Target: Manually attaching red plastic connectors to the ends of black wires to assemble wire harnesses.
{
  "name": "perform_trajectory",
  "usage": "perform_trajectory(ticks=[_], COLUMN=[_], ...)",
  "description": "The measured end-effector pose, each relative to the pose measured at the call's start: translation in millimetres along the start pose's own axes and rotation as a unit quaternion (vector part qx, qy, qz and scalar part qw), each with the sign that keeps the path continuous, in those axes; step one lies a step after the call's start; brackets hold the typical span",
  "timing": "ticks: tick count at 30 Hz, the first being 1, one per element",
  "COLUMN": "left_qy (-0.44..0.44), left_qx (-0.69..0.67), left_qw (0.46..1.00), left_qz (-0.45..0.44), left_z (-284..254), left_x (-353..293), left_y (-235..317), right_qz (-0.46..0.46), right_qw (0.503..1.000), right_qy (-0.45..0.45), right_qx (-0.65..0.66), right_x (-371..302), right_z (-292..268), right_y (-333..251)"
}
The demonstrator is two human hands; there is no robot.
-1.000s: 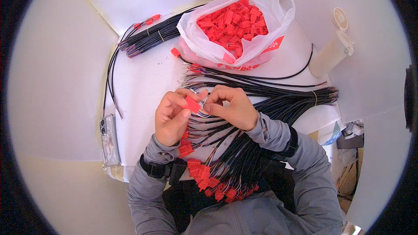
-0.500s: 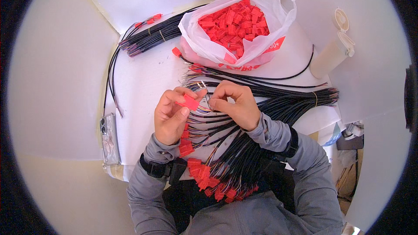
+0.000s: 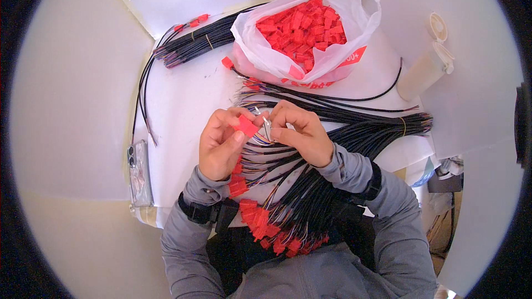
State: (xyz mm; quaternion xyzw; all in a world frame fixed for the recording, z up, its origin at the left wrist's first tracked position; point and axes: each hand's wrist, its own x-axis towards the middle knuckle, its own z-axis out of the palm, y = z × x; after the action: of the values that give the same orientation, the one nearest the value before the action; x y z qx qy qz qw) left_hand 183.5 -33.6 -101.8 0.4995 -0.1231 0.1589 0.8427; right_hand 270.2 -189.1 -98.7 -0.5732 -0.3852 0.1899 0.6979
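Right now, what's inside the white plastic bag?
Inside the white plastic bag is a heap of red connector housings. Only the top layer shows; whatever lies beneath, down to the bag's bottom, is covered.

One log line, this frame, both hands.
left hand: holds red connector | right hand: pinches thin wire | white bag: open, more connectors inside

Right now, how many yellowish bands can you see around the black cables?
3. One band and another band circle the upper-left cable bundle; a third band circles the bigger bundle near its right end. More may be hidden.
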Motion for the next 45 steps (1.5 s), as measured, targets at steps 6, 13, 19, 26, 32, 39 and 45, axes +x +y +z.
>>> perform_trajectory(ticks=[6,13,19,26,32,39,45], left_qy=[-0.005,0.000,-0.004,-0.010,-0.014,-0.024,-0.008], left_qx=[-0.034,-0.054,-0.054,-0.041,-0.003,0.029,0.024], left_qw=[0.999,0.998,0.998,0.999,1.000,0.999,1.000], left_qz=[-0.020,-0.028,-0.025,-0.026,-0.015,-0.005,-0.002], left_z=[-3.2,-1.1,-3.2,-1.7,-2.5,-2.5,-0.6], left_x=[0.3,-0.3,-0.6,-0.6,-1.2,-1.1,0.4], left_y=[-1.9,-0.7,-2.4,-2.7,-4.2,-5.4,-3.7], right_qz=[-0.059,-0.028,-0.014,-0.004,0.016,0.022,-0.015], right_qw=[0.997,0.996,0.997,0.997,0.997,0.998,0.994], right_qy=[-0.048,-0.076,-0.073,-0.068,-0.071,-0.051,-0.016], right_qx=[-0.018,-0.031,-0.030,-0.031,-0.027,-0.025,-0.110], right_x=[0.4,-0.7,-0.7,-0.9,-1.0,-1.7,-0.6], right_z=[1.4,0.6,2.1,2.7,2.7,5.3,2.9], right_y=[-1.1,-3.4,-4.0,-6.8,-7.1,-4.6,-2.6])
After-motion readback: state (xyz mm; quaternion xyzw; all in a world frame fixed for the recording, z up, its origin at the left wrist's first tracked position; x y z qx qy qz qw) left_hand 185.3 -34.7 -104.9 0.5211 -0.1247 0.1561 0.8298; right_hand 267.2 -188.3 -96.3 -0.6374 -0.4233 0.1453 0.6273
